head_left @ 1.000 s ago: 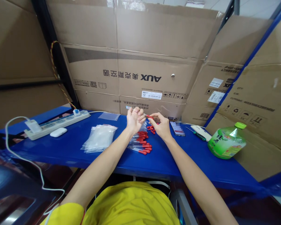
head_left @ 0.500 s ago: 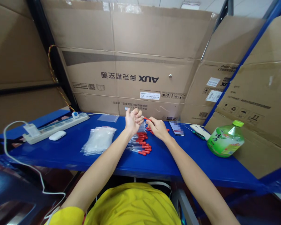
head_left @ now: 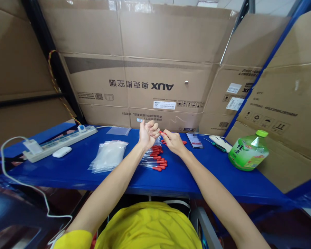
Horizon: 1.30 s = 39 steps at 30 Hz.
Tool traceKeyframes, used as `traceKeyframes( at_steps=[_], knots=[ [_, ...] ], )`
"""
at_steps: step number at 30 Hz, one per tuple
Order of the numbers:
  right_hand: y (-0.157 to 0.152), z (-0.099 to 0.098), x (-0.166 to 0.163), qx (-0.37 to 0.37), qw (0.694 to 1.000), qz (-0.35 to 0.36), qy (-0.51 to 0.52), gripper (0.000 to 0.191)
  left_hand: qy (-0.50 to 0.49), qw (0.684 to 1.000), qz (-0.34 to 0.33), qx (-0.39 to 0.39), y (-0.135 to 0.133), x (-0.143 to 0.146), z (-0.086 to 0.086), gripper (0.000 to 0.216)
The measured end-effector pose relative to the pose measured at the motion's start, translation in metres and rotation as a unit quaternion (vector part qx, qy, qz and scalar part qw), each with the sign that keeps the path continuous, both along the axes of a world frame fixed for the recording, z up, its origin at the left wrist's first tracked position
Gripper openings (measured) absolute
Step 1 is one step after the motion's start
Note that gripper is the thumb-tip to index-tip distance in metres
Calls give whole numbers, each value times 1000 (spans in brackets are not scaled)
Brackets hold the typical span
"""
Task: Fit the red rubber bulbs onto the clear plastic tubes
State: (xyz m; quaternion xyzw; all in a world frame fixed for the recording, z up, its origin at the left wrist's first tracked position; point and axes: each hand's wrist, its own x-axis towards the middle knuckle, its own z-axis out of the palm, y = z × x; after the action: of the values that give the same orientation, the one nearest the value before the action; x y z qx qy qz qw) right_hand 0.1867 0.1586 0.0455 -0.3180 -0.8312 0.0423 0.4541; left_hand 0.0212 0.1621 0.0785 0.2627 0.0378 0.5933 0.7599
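Observation:
My left hand point(head_left: 148, 133) is raised over the blue table point(head_left: 67, 169), fingers curled round a thin clear tube point(head_left: 147, 122) whose tip pokes out above the fist. My right hand point(head_left: 173, 141) meets it from the right, pinching a small red cap point(head_left: 161, 132) against the left hand's fingertips. Below both hands lies a row of clear tubes with red caps point(head_left: 155, 159). A few loose red caps point(head_left: 184, 142) lie just behind my right hand.
A stack of clear plastic bags point(head_left: 109, 155) lies left of the tubes, one single bag point(head_left: 118, 131) behind it. A power strip point(head_left: 59, 141), white earbud case point(head_left: 62, 151), phone point(head_left: 195, 140), screwdriver point(head_left: 219, 147) and green bottle point(head_left: 248, 151) sit on the table. Cardboard boxes point(head_left: 150, 83) wall the back.
My right hand has closed in on the left, bringing the red cap up to the left fingertips. The view has shifted slightly left.

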Motion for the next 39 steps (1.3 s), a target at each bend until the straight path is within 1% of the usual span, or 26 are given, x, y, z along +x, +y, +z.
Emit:
traceKeyframes(
  at_steps=[5,9,19,25,31,33,35,39],
  knots=[
    [0,0,1,18,1000,10,3,36,-1,1000,-11,6,0,0,-1,46],
    [0,1,2,33,999,4,-1,36,0,1000,-13,3,0,1,-1,46],
    [-3,3,2,34,999,-7,-12,38,-3,1000,-16,3,-1,3,0,45],
    [-4,4,3,33,999,-23,-17,41,-3,1000,-16,-20,-5,6,2,43],
    [-2,7,5,45,999,-25,-3,40,14,1000,-23,-7,-5,2,5,42],
    [-1,8,6,31,999,-21,18,38,13,1000,-28,0,-5,0,6,43],
    [-1,8,7,0,999,-4,46,38,8,999,-34,8,-6,-1,6,45],
    [-2,9,5,-104,987,61,109,46,12,999,-34,22,-6,-1,6,52]
  ],
)
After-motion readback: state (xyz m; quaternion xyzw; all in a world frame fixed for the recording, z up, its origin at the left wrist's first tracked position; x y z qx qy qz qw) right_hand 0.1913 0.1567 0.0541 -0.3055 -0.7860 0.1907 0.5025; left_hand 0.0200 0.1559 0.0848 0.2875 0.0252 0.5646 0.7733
